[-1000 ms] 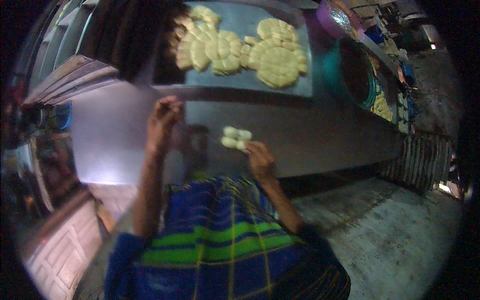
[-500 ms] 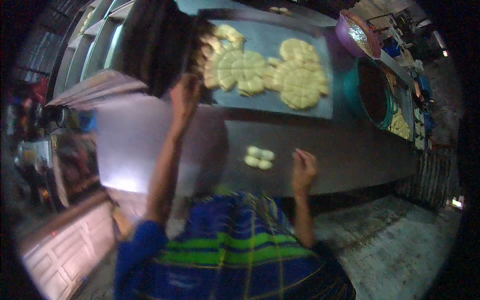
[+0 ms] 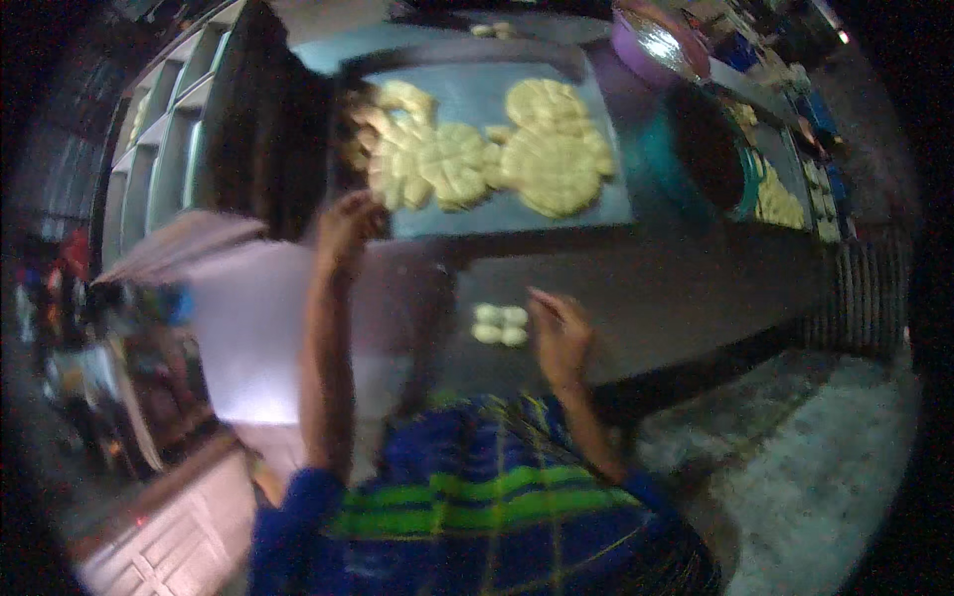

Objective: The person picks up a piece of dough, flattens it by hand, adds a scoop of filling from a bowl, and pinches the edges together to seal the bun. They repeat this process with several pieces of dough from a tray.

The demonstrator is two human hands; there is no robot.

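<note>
on the table (image 3: pixel 656 298), right hand (image 3: pixel 559 338) beside dough balls (image 3: pixel 500 325)

- Tabletop (image 3: pixel 676 288): smooth and grey, with bright glare at its near left corner.
- Dough balls (image 3: pixel 500 325): small, pale, bunched together near the front edge.
- Baking tray (image 3: pixel 477 89): flat, grey, behind the balls, bearing large, scored yellow dough (image 3: pixel 556 164).
- Teal tub (image 3: pixel 654 164): right of the tray.
- Purple basin (image 3: pixel 636 58): behind the tub.
</note>
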